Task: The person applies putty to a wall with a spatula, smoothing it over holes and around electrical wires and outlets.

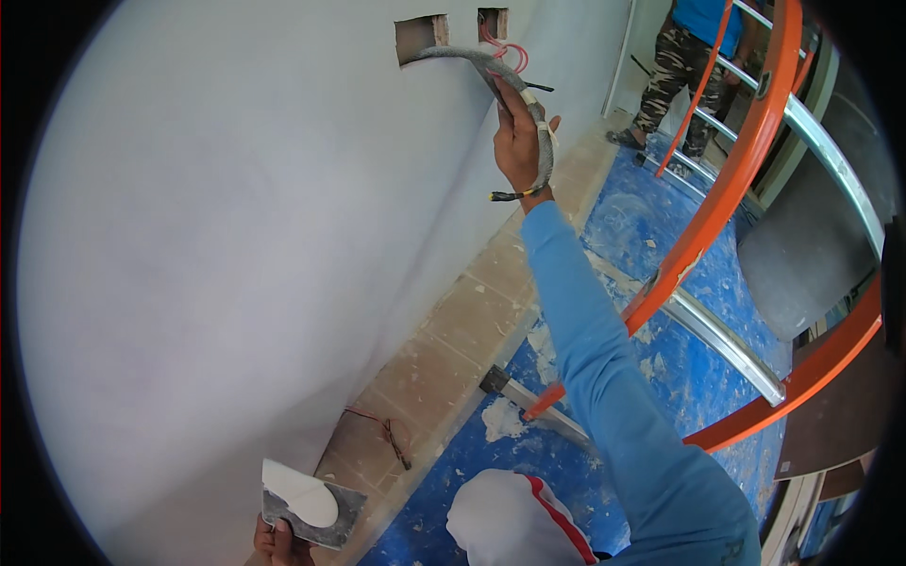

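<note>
My right hand [519,143], at the end of a blue sleeve [585,321], grips a grey cable bundle [542,137] against the white wall [208,226]. The bundle arches out of a square cut opening [413,38] and ends in dark tips below my wrist. Looped red wires [512,54] hang from a smaller opening [491,21] beside it. At lower left, my left hand [278,541] is closed on a grey flat plate [347,509] bearing a smooth white patch [307,500].
An orange ladder [717,189] with metal rungs fills the right side. Behind it stands a co-worker in camouflage trousers [675,66]. A splattered blue sheet [628,203] borders floor tiles [481,283] with loose wires [392,439]. A white rounded item [491,514] with red trim is at bottom centre.
</note>
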